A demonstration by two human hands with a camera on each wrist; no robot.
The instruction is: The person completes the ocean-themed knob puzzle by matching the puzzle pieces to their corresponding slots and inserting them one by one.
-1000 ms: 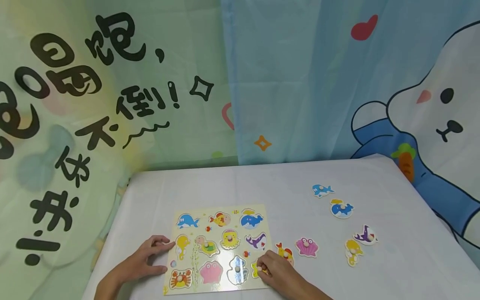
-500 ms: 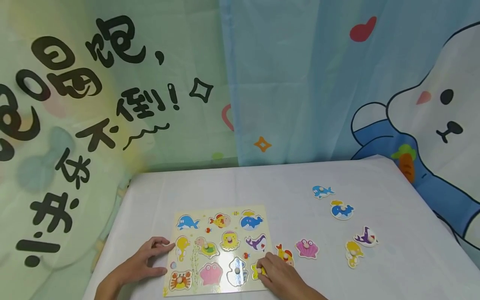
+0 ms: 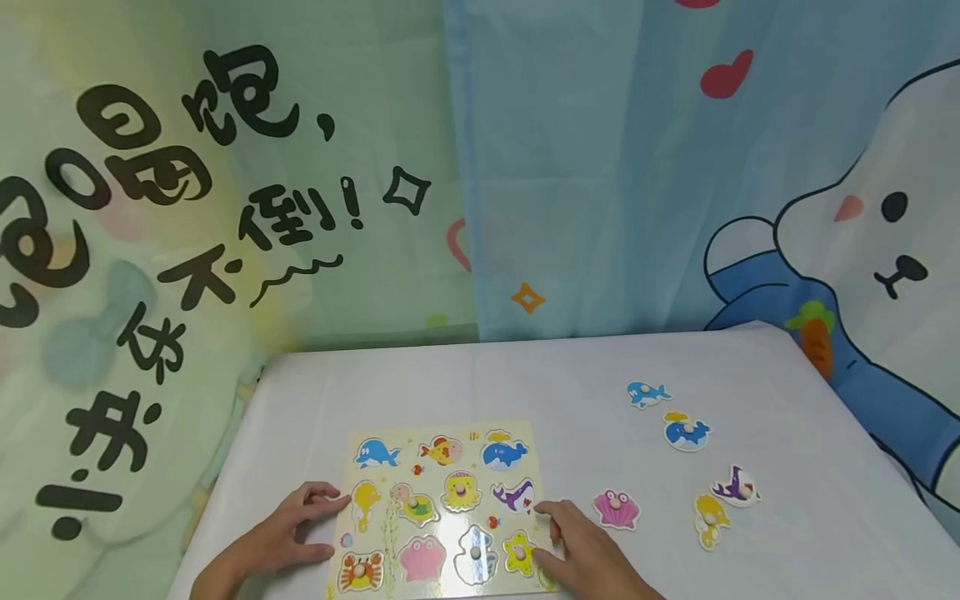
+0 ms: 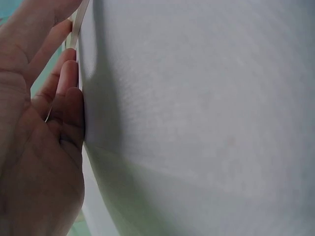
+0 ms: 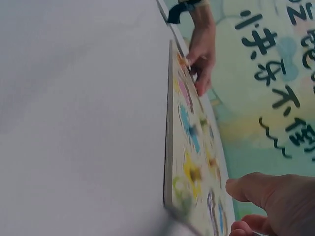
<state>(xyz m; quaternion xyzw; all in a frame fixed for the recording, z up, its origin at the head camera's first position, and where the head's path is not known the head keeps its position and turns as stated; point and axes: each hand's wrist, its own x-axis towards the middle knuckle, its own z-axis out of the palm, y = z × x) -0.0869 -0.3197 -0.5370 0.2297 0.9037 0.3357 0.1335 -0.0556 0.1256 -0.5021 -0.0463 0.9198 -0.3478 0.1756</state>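
A puzzle board (image 3: 442, 527) with sea-animal pictures lies on the white table. My left hand (image 3: 281, 529) rests at its left edge, thumb and index finger spread apart; the left wrist view shows its fingers (image 4: 74, 113) by the tablecloth. At the right edge is my right hand (image 3: 588, 550), index finger and thumb apart, touching the board. Beside that thumb a yellow star piece (image 3: 519, 553) sits on the board. Knobbed crab (image 3: 362, 572), turtle (image 3: 417, 507) and octopus (image 3: 461, 492) pieces also sit there. In the right wrist view, the star (image 5: 193, 173) appears blurred.
Right of the board lie loose pieces: a pink shell (image 3: 617, 509), a yellow seahorse (image 3: 710, 522), a purple-and-white piece (image 3: 737, 487), a blue whale (image 3: 686, 433) and a blue dolphin (image 3: 647, 394). A printed curtain (image 3: 555, 183) hangs behind the table.
My right hand has let go of the star piece and spread its fingers at the board's right edge. The red-and-yellow fish piece is now hidden near that hand. My left hand stays put.
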